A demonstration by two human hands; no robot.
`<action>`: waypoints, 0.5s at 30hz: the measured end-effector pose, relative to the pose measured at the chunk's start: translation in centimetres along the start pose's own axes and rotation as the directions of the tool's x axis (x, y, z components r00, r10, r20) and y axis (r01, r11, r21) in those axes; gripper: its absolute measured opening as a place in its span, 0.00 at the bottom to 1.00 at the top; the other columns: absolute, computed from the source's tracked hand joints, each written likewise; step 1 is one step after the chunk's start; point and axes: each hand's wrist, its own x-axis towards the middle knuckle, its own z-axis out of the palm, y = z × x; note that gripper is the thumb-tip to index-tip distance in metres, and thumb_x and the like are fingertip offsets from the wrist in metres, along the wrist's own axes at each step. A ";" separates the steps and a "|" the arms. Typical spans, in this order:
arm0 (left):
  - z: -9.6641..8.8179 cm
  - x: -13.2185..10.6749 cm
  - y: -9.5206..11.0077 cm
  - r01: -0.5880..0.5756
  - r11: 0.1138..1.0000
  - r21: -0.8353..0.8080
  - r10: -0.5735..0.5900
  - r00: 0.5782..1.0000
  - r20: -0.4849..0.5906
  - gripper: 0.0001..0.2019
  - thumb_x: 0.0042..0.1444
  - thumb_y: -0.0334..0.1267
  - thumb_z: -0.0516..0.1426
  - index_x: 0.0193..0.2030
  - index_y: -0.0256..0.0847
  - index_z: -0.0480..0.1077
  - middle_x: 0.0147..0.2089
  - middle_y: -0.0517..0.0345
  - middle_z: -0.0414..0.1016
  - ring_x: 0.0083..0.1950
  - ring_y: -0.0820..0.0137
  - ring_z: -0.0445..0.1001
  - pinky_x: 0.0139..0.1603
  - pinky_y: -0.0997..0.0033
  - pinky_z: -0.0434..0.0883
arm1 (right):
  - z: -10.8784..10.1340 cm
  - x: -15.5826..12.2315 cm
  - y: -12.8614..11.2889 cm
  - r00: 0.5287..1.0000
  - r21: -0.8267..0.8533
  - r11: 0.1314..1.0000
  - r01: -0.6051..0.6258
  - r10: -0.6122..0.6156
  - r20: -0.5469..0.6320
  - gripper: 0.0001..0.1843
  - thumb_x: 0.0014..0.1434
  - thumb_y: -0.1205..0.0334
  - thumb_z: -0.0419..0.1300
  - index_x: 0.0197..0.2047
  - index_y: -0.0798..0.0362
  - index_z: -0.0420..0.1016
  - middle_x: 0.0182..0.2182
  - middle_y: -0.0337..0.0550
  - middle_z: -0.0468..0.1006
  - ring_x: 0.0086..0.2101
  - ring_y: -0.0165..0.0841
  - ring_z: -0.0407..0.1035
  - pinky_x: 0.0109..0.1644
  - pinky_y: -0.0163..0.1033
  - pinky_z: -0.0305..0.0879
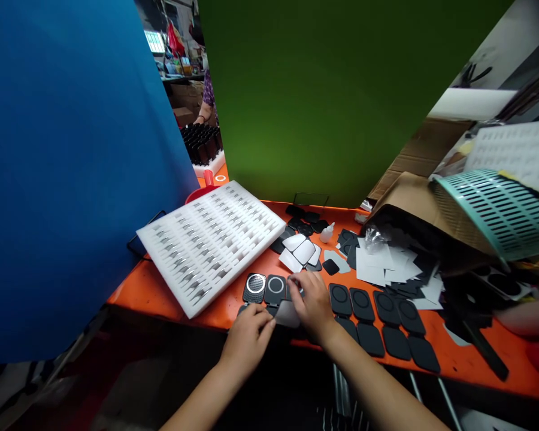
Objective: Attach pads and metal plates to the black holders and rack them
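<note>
Head view: the two hands are close together but apart, just to the right of the white foam tray (pixel 260 242) on the orange table (pixel 130 293). The left hand (pixel 249 332), by the tray's near corner, pinches the edge of a grey piece (pixel 287 313) between thumb and finger. The right hand (pixel 313 299), farther right of the tray, bends its fingers over a partly hidden black pad — whether they grip anything, I cannot tell. The grey piece lies between the hands, right of the tray. Between tray and right hand sit a silver-ringed pad (pixel 254 288) and a white-ringed pad (pixel 275 288). Well right of the tray are four ringed black pads (pixel 340 299) with plain halves below. White-faced pieces (pixel 302 248) lie near the tray's right corner — a small white bottle (pixel 327 233) just beyond.
</note>
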 end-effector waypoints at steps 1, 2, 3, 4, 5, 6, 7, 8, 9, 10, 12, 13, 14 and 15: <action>-0.2 0.1 0.0 0.061 0.989 -0.134 -0.067 0.997 -0.042 0.11 0.54 0.42 0.50 0.31 0.40 0.71 0.36 0.53 0.71 0.39 0.66 0.69 0.42 0.66 0.65 | -0.9 -1.0 -0.6 0.998 0.049 0.997 0.067 -0.067 -0.004 0.09 0.57 0.63 0.50 0.39 0.53 0.68 0.33 0.45 0.72 0.36 0.34 0.62 0.43 0.40 0.56; -0.3 0.1 -0.1 0.132 0.950 -0.282 -0.154 0.986 -0.060 0.12 0.53 0.44 0.51 0.31 0.39 0.71 0.33 0.54 0.71 0.36 0.66 0.69 0.39 0.68 0.66 | -1.7 -1.9 -1.2 0.994 0.080 0.990 0.112 -0.113 0.008 0.09 0.56 0.63 0.51 0.40 0.52 0.69 0.34 0.44 0.72 0.37 0.34 0.62 0.43 0.40 0.57; -0.2 0.2 -0.1 0.206 0.877 -0.434 -0.248 0.968 -0.042 0.12 0.51 0.45 0.53 0.31 0.38 0.70 0.31 0.55 0.71 0.34 0.67 0.70 0.36 0.69 0.66 | -2.1 -2.8 -1.8 0.991 0.100 0.987 0.129 -0.133 0.034 0.10 0.56 0.64 0.51 0.41 0.51 0.69 0.34 0.44 0.73 0.37 0.34 0.63 0.43 0.40 0.57; -0.1 0.2 0.0 0.276 0.773 -0.571 -0.331 0.944 0.007 0.12 0.49 0.45 0.55 0.32 0.37 0.70 0.29 0.55 0.71 0.33 0.67 0.70 0.34 0.70 0.67 | -2.3 -3.4 -2.3 0.989 0.115 0.986 0.122 -0.131 0.067 0.11 0.56 0.64 0.52 0.42 0.51 0.69 0.35 0.44 0.73 0.37 0.35 0.63 0.43 0.40 0.57; 0.2 0.2 0.1 0.331 0.656 -0.678 -0.389 0.918 0.071 0.12 0.47 0.44 0.57 0.32 0.36 0.70 0.29 0.55 0.71 0.32 0.68 0.71 0.33 0.71 0.67 | -2.3 -3.9 -2.7 0.989 0.127 0.987 0.094 -0.107 0.100 0.12 0.56 0.64 0.52 0.43 0.50 0.70 0.36 0.44 0.73 0.37 0.35 0.63 0.42 0.40 0.58; 0.4 0.2 0.2 0.364 0.551 -0.751 -0.416 0.900 0.131 0.13 0.46 0.44 0.58 0.33 0.35 0.70 0.29 0.55 0.72 0.32 0.69 0.71 0.33 0.72 0.67 | -2.1 -4.2 -3.0 0.989 0.141 0.989 0.053 -0.071 0.130 0.12 0.56 0.64 0.52 0.43 0.50 0.70 0.36 0.44 0.74 0.37 0.35 0.64 0.42 0.40 0.58; 0.6 0.2 0.5 0.375 0.478 -0.794 -0.417 0.893 0.171 0.13 0.46 0.43 0.59 0.33 0.35 0.70 0.30 0.55 0.73 0.32 0.70 0.71 0.33 0.73 0.67 | -1.9 -4.4 -3.2 0.988 0.159 0.987 0.008 -0.032 0.153 0.12 0.56 0.64 0.52 0.42 0.50 0.71 0.36 0.43 0.74 0.37 0.34 0.65 0.42 0.39 0.58; 0.7 0.2 0.8 0.372 0.445 -0.815 -0.403 0.895 0.188 0.12 0.46 0.42 0.59 0.33 0.35 0.71 0.30 0.54 0.73 0.32 0.70 0.71 0.33 0.74 0.67 | -1.7 -4.4 -3.3 0.985 0.181 0.983 -0.037 0.005 0.171 0.11 0.56 0.64 0.52 0.42 0.50 0.71 0.35 0.43 0.75 0.36 0.34 0.65 0.41 0.38 0.59; 0.7 0.2 1.1 0.364 0.448 -0.816 -0.381 0.904 0.194 0.12 0.47 0.42 0.58 0.33 0.34 0.71 0.29 0.54 0.74 0.32 0.70 0.71 0.33 0.74 0.67 | -1.7 -4.2 -3.3 0.981 0.206 0.975 -0.079 0.040 0.188 0.11 0.56 0.64 0.51 0.40 0.50 0.72 0.34 0.43 0.75 0.35 0.33 0.66 0.41 0.37 0.59; 0.7 0.2 1.4 0.355 0.481 -0.802 -0.354 0.915 0.193 0.11 0.47 0.42 0.58 0.32 0.34 0.72 0.29 0.54 0.74 0.32 0.70 0.71 0.34 0.73 0.67 | -1.7 -4.1 -3.3 0.976 0.234 0.965 -0.120 0.071 0.206 0.10 0.56 0.64 0.51 0.39 0.50 0.73 0.32 0.42 0.76 0.34 0.32 0.67 0.40 0.36 0.59; 0.4 0.3 1.8 0.321 0.605 -0.729 -0.287 0.941 0.177 0.11 0.47 0.42 0.58 0.32 0.34 0.73 0.30 0.53 0.75 0.35 0.66 0.72 0.38 0.70 0.67 | -2.2 -3.8 -3.2 0.961 0.295 0.938 -0.181 0.105 0.258 0.10 0.55 0.64 0.51 0.36 0.50 0.74 0.30 0.40 0.76 0.31 0.30 0.67 0.37 0.33 0.59; 0.2 0.4 2.0 0.294 0.675 -0.677 -0.250 0.954 0.164 0.11 0.47 0.41 0.58 0.33 0.35 0.74 0.31 0.52 0.76 0.37 0.65 0.72 0.41 0.68 0.67 | -2.5 -3.7 -3.2 0.951 0.323 0.925 -0.202 0.107 0.290 0.10 0.55 0.65 0.51 0.34 0.50 0.74 0.28 0.39 0.76 0.30 0.29 0.67 0.35 0.32 0.59; 0.0 0.5 2.0 0.260 0.738 -0.623 -0.212 0.965 0.152 0.12 0.47 0.41 0.58 0.35 0.36 0.74 0.34 0.52 0.76 0.40 0.63 0.72 0.44 0.67 0.66 | -2.8 -3.7 -3.1 0.942 0.343 0.915 -0.213 0.100 0.320 0.10 0.54 0.66 0.51 0.32 0.50 0.74 0.27 0.39 0.75 0.28 0.28 0.67 0.33 0.31 0.59; -0.1 0.5 2.0 0.227 0.788 -0.572 -0.172 0.974 0.149 0.12 0.47 0.41 0.57 0.36 0.37 0.74 0.36 0.52 0.76 0.42 0.62 0.71 0.46 0.66 0.65 | -3.1 -3.7 -3.0 0.936 0.353 0.910 -0.217 0.091 0.341 0.11 0.54 0.67 0.50 0.30 0.51 0.74 0.25 0.38 0.75 0.26 0.28 0.66 0.31 0.31 0.58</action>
